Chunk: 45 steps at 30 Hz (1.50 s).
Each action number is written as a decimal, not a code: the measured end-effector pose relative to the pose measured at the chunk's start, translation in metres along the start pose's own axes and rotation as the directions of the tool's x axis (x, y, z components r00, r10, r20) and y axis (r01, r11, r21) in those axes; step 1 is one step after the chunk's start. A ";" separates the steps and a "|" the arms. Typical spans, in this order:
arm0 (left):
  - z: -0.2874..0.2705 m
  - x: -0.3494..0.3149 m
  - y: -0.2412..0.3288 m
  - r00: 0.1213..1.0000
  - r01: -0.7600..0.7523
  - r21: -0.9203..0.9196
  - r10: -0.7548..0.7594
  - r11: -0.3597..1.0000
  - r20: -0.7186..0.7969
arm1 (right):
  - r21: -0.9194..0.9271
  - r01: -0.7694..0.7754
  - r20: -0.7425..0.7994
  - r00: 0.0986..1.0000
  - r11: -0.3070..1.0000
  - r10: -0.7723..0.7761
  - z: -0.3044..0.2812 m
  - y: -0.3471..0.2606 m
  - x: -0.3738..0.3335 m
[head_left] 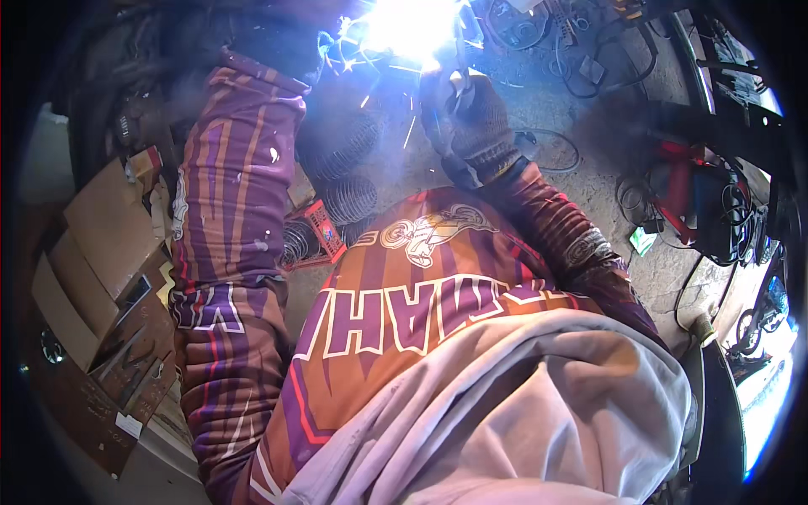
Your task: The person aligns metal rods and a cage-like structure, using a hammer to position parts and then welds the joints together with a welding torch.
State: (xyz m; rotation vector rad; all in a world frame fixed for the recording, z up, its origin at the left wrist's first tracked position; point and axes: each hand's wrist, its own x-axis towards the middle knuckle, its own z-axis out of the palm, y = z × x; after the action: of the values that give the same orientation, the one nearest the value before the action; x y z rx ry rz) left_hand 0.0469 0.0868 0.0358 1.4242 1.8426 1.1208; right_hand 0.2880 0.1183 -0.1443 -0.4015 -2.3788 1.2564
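A blinding welding arc (412,29) burns at the top centre, throwing sparks downward. Its glare hides the workpiece. Just below and right of it is my right hand (471,114), in a dark knitted glove. The fingers are closed around a pliers-like metal tool (459,82), whose upper end reaches toward the arc. My left arm, in a purple and orange striped sleeve (240,160), stretches up on the left. Past the cuff, the left hand is lost in deep shadow, so its fingers and anything in them are hidden.
Coiled springs (349,199) and a red frame-like item (326,231) lie between my arms. Flattened cardboard (105,240) is on the left. Cables (581,76) and small parts litter the concrete floor (551,118) at upper right. A red and black object (680,189) stands right.
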 end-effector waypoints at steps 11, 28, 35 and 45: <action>0.001 -0.002 0.003 0.999 0.004 0.118 0.002 0.993 -0.046 | 0.701 -0.302 0.194 0.953 0.646 0.234 -0.009 -0.003 -0.001; 0.016 0.002 0.024 0.992 0.017 0.451 0.042 0.893 -0.121 | 0.521 -0.256 0.086 0.965 0.814 0.248 0.000 0.007 -0.012; 0.019 0.006 0.026 0.990 0.032 0.438 0.032 0.899 -0.138 | 0.499 -0.244 0.074 0.968 0.832 0.240 0.003 0.014 -0.013; 0.019 0.006 0.022 0.992 0.026 0.463 0.033 0.886 -0.120 | 0.369 -0.081 0.049 0.997 0.926 0.068 0.001 0.005 -0.001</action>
State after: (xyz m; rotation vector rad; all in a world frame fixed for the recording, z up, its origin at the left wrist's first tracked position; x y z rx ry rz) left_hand 0.0715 0.0997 0.0460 1.6422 2.3099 0.8116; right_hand 0.2883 0.1202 -0.1493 -0.3534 -2.1014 1.7193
